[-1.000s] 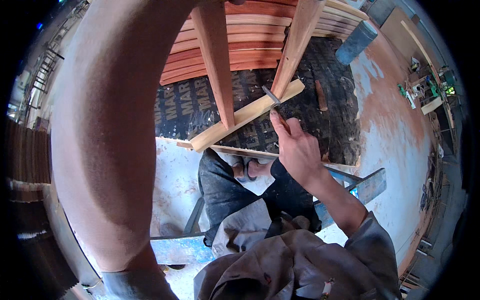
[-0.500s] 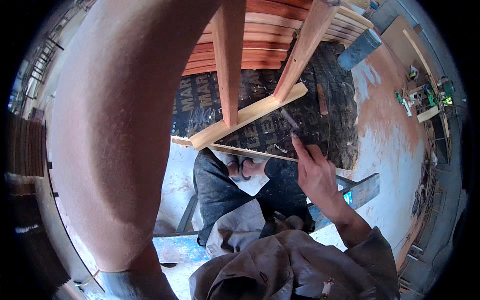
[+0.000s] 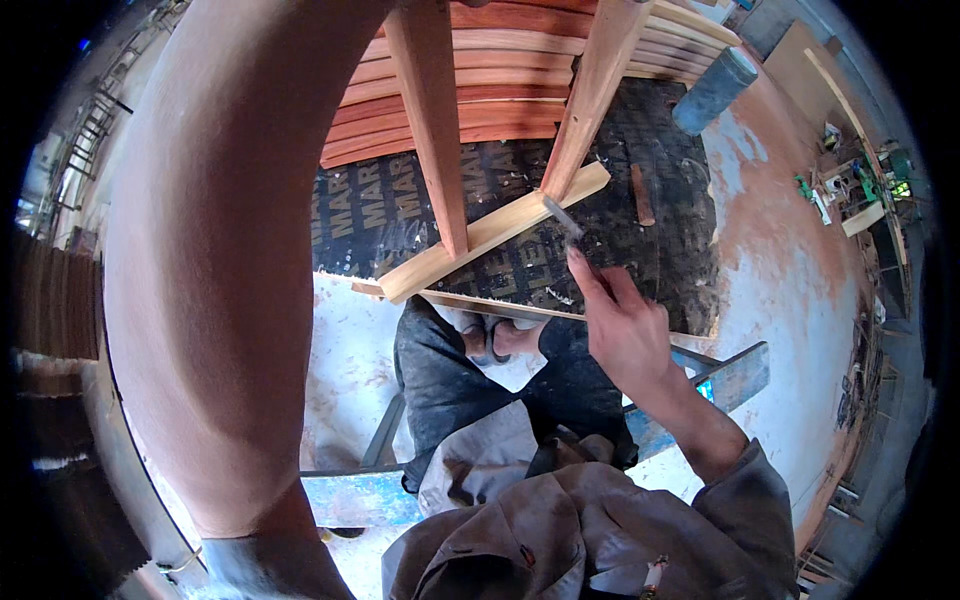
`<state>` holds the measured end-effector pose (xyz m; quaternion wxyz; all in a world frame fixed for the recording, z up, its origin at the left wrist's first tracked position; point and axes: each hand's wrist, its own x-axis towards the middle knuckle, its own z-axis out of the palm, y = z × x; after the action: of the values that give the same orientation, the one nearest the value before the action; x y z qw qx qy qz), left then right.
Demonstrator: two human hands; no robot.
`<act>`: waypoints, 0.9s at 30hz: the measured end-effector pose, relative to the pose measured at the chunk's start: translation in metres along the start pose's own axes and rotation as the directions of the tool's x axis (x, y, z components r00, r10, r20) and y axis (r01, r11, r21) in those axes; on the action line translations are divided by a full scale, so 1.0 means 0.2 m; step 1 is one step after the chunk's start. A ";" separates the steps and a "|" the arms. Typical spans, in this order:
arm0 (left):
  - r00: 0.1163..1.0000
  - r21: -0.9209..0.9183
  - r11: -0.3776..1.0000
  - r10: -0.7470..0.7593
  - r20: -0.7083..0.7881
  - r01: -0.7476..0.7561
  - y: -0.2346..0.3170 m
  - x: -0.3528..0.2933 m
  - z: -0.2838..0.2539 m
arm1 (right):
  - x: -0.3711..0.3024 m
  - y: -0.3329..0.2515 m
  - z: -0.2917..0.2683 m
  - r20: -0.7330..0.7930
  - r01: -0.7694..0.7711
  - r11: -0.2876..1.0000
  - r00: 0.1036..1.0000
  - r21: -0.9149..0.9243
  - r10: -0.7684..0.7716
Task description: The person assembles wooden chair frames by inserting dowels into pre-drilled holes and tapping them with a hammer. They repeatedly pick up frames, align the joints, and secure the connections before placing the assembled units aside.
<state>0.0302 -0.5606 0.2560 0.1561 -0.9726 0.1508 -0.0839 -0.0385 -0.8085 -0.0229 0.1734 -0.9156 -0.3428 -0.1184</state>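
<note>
My right hand is closed round a narrow flat-bladed metal tool, forefinger stretched along it. The blade tip meets a pale wooden rail where the right reddish wooden bar joins it. A left wooden bar also stands on this rail, its foot left of the middle. My left arm reaches up along the left side past the upper edge, so the left hand is out of sight. The rail rests slantwise on a dark printed board, over my knees.
Stacked reddish wooden slats lie at the board's far side. A grey-blue cylinder stands at the far right corner, and a short brown wood piece lies on the board. Green and white tools are on the floor to the right.
My right hand has moved slightly up and left, bringing the blade tip to the joint. The wooden bars and slats appear shifted left in view.
</note>
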 end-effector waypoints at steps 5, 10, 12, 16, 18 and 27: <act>0.997 0.092 0.995 -0.055 0.053 0.050 0.12 0.00 -0.05 | 0.08 0.00 0.11 0.110 -0.025 0.992 0.993 -0.124 0.039; 0.989 -0.127 0.992 -0.004 -0.151 -0.015 0.05 -0.06 0.08 | -0.10 -0.03 -0.03 0.152 -0.139 0.981 0.981 0.139 0.118; 0.999 -0.164 0.986 -0.018 -0.038 0.011 0.02 0.01 0.04 | -0.12 -0.06 -0.03 0.085 -0.150 0.846 0.989 0.512 0.123; 0.982 -0.374 0.908 -0.172 0.078 0.189 0.10 -0.01 -0.04 | -0.06 -0.21 0.07 0.119 -0.182 0.594 0.982 0.784 0.145; 0.969 -0.387 0.888 -0.231 0.094 0.249 0.13 -0.01 -0.08 | -0.03 -0.27 0.11 0.073 -0.130 0.640 0.991 0.757 0.115; 0.990 -0.415 0.909 -0.084 -0.111 0.031 0.15 0.03 0.04 | 0.11 -0.27 0.18 0.113 -0.178 0.682 0.984 0.709 0.140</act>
<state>0.0299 -0.5866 0.2389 -0.0649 -0.9803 0.1459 -0.1162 -0.0550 -0.7429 -0.0351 0.5173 -0.8045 -0.2851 0.0626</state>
